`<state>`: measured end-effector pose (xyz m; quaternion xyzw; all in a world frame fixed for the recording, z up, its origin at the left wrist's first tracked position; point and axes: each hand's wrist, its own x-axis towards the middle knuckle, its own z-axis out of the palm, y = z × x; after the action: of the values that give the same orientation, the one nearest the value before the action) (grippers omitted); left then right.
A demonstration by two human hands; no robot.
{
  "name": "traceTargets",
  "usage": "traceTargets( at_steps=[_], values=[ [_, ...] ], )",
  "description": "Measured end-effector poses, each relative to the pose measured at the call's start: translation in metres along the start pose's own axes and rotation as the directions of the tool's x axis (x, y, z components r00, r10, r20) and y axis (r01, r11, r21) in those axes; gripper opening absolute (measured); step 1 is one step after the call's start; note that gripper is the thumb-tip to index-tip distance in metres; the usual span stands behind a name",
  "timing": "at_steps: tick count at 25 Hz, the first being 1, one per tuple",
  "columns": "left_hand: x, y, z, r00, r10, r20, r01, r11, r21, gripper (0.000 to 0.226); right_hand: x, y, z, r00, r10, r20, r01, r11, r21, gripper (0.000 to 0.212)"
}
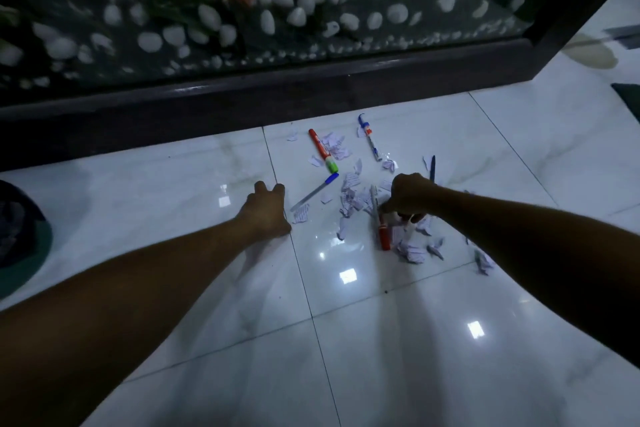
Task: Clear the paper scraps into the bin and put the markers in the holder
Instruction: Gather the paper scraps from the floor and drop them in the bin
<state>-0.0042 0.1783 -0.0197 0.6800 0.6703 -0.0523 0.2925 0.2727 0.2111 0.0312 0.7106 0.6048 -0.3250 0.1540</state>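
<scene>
Gripping scraps (412,218), right hand (412,196)

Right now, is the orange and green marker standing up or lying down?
Lying down. The orange and green marker lies flat on the floor tile, full length visible, with paper scraps beside it; neither hand touches it.

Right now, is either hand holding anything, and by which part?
The right hand grips paper scraps, pinched at their upper ends. The left hand holds nothing; its fingers rest on the floor.
</scene>
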Motion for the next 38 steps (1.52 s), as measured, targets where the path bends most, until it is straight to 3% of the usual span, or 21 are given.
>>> traceTargets(
  at_steps=[4,8,12,16,18,20,21,23,26,28,30,33,36,38],
  values=[
    [0.009,0.01,0.011,0.998,0.031,-0.048,-0.037,0.991,-0.126,0.069,0.01,-0.006,0.012,0.999,0.033,-0.026,-0.032,0.999,0.007,0.03],
    [0.008,0.022,0.026,1.0,0.011,-0.028,-0.019,0.942,-0.334,0.067,0.015,-0.013,-0.001,0.997,0.062,0.036,-0.07,0.958,0.277,0.026],
    [0.0,0.023,0.039,0.999,-0.029,-0.016,0.018,0.891,-0.454,0.079,0.029,-0.061,-0.02,1.0,-0.022,0.001,0.018,0.848,0.529,0.026],
    [-0.008,0.021,0.044,0.998,-0.056,0.003,0.051,0.88,-0.473,0.09,0.041,-0.127,0.004,0.986,-0.165,-0.016,0.144,0.804,0.577,0.023],
    [-0.009,0.02,0.043,0.996,-0.082,0.018,0.08,0.871,-0.484,0.087,0.05,-0.143,0.019,0.958,-0.256,-0.134,0.288,0.844,0.453,0.019],
    [-0.01,0.019,0.042,0.995,-0.096,0.029,0.097,0.849,-0.519,0.081,0.053,-0.139,0.021,0.868,-0.44,-0.229,0.452,0.892,0.002,0.02],
    [-0.01,0.019,0.041,0.995,-0.096,0.021,0.093,0.844,-0.528,0.076,0.053,-0.13,0.02,0.827,-0.532,-0.181,0.491,0.84,-0.23,0.025],
    [-0.009,0.016,0.042,0.996,-0.093,-0.007,0.075,0.844,-0.531,0.067,0.05,-0.112,0.017,0.761,-0.647,0.039,0.583,0.657,-0.478,0.033],
    [-0.006,0.018,0.04,0.994,-0.107,-0.017,0.08,0.837,-0.541,0.063,0.046,-0.095,0.023,0.617,-0.756,0.219,0.682,0.374,-0.629,0.03],
    [-0.005,0.021,0.039,0.993,-0.115,-0.01,0.091,0.829,-0.551,0.064,0.047,-0.092,0.027,0.547,-0.813,0.201,0.69,0.301,-0.658,0.023],
    [-0.006,0.022,0.04,0.994,-0.105,-0.007,0.082,0.814,-0.574,0.064,0.05,-0.095,0.018,0.54,-0.832,0.126,0.698,0.359,-0.62,0.02],
    [-0.008,0.017,0.044,0.994,-0.104,-0.045,0.061,0.826,-0.56,0.061,0.055,-0.114,0.0,0.565,-0.816,-0.124,0.719,0.561,-0.41,0.009],
    [-0.003,0.017,0.048,0.992,-0.116,-0.047,0.073,0.844,-0.531,0.063,0.05,-0.152,0.003,0.576,-0.762,-0.295,0.782,0.619,-0.072,0.01],
    [0.0,0.021,0.049,0.992,-0.119,-0.034,0.084,0.851,-0.519,0.066,0.055,-0.167,0.009,0.615,-0.681,-0.398,0.749,0.662,0.025,0.021]
  ],
)
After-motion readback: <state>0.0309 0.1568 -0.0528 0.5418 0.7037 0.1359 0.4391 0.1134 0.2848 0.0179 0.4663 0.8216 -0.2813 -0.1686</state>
